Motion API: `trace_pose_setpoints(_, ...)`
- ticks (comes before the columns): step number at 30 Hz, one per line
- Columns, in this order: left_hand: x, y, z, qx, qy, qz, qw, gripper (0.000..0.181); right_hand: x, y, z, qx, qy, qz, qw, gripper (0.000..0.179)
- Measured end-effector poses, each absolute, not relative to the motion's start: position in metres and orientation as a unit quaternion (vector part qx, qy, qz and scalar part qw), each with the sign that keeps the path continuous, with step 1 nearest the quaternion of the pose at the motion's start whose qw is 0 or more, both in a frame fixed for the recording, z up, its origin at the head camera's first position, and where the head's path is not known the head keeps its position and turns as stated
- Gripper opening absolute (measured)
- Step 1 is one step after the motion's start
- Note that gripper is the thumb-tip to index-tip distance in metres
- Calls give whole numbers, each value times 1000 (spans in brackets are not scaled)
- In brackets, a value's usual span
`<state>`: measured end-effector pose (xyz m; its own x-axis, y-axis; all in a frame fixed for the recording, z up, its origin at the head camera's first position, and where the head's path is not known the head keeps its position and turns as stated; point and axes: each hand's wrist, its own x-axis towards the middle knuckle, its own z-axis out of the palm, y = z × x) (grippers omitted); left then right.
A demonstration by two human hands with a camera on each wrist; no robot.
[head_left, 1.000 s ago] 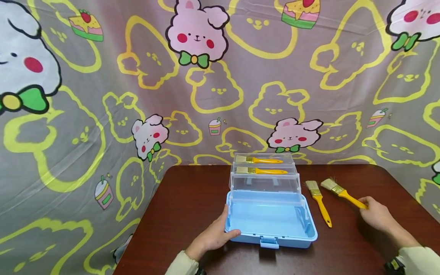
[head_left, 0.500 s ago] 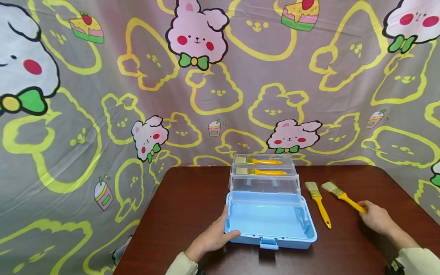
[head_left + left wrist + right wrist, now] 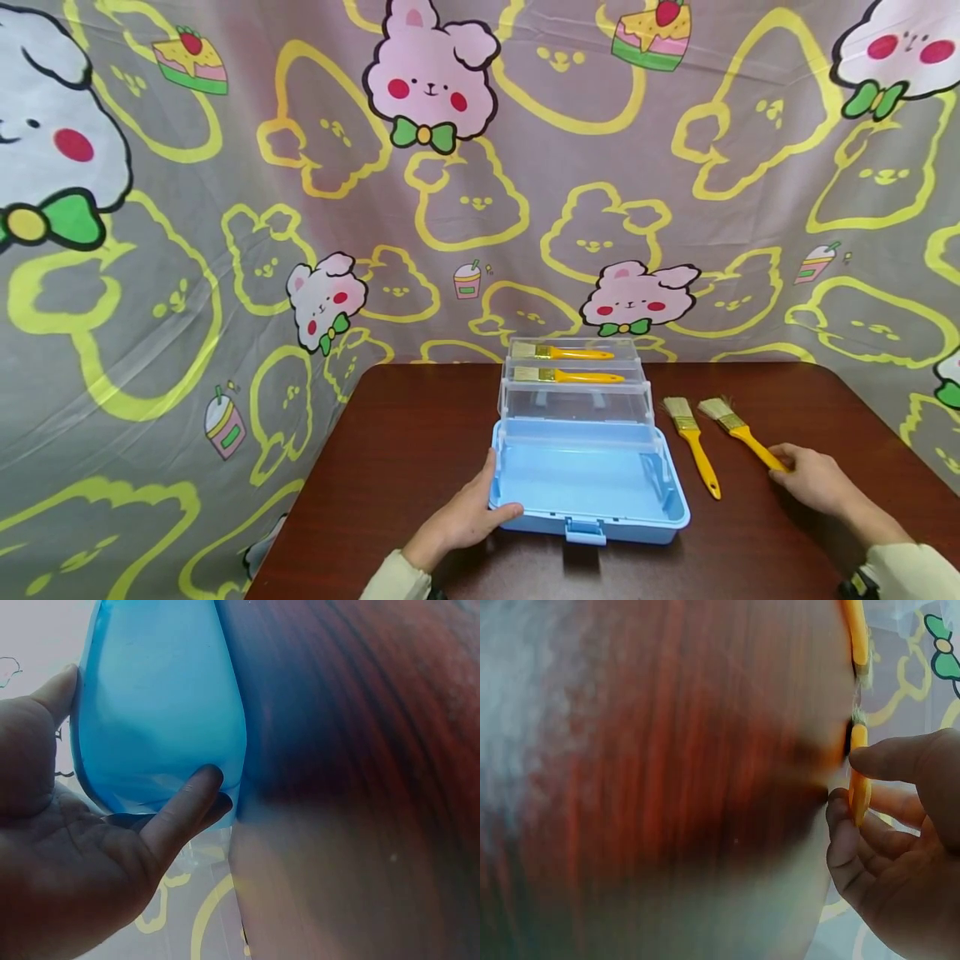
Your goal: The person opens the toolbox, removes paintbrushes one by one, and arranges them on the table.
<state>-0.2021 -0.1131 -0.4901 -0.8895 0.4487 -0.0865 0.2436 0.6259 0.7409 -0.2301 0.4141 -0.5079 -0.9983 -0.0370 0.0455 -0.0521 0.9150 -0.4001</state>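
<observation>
A light blue toolbox stands with its clear trays raised at the back. At its left front corner, my left hand rests with straight, spread fingers along the side wall and the thumb on the front rim. On the right, my right hand pinches the handle end of a yellow-handled paintbrush between thumb and fingers, as the right wrist view shows too. Its bristles point away to the back left. A second paintbrush lies between that one and the box. Both tiers of trays carry a paintbrush apiece.
The dark brown wooden table has rounded back corners. A patterned cloth hangs behind and beside it. The blue latch hangs off the front of the box.
The right hand and the paintbrush it pinches have shifted slightly left and nearer to me, and the brush has turned a little. The left hand and the toolbox stay in place.
</observation>
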Motion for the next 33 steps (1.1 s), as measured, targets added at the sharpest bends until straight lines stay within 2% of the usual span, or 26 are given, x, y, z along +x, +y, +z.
trace_pose_setpoints(15,-203,-113,-490,191,893,387,130,97,-233,393,-504,38,-980,197,-14,52)
trace_pose_setpoints(26,-203,-113,-492,192,894,382,131,97,-232,385,-505,32,-977,209,-28,53)
trace_pose_setpoints(33,-202,-113,-491,191,893,385,133,97,-233,381,-507,37,-978,204,-16,56)
